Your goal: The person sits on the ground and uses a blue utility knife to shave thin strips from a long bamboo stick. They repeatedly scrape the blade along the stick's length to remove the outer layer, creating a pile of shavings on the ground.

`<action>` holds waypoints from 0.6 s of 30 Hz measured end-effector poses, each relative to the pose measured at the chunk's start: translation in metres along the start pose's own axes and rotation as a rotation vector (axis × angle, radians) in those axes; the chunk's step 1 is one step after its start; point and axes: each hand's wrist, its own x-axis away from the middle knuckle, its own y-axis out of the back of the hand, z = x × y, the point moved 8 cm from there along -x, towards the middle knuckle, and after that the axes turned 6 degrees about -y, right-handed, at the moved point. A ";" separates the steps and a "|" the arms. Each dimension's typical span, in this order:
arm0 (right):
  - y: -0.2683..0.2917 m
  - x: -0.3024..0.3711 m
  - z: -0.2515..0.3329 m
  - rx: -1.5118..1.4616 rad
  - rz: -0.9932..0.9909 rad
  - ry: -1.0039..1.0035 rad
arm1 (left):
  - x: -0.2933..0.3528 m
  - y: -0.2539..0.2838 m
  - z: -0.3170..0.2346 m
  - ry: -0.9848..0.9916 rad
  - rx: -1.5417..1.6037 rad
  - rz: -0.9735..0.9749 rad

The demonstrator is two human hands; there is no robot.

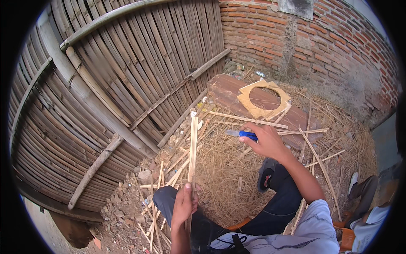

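My left hand (184, 204) is closed around the lower part of a long, pale bamboo strip (193, 148), which points away from me past my left knee. A lengthwise line shows along the strip, but I cannot tell whether it is a split. In my right hand (267, 142) is a utility knife (248, 135) with a blue handle, its blade (232, 133) pointing left toward the strip. The blade and the strip are apart. Thin straw-like shavings (228, 178) cover the ground between my legs.
Loose strips (323, 169) lie to the right, and more strips (158, 211) by my left knee. A pale board with a round hole (253, 111) rests on a brown board (224, 93). A bamboo fence (127, 63) and brick wall (270, 42) stand behind. Another person's leg (363, 192) is at right.
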 end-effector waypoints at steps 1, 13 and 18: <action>-0.020 -0.004 -0.020 0.077 0.116 0.008 | 0.000 0.008 0.001 0.000 -0.021 -0.027; -0.121 -0.011 -0.191 0.168 0.635 -0.117 | 0.018 0.028 0.011 -0.042 0.057 -0.064; -0.093 -0.017 -0.164 0.117 0.481 -0.048 | 0.015 0.008 -0.006 -0.029 0.064 -0.026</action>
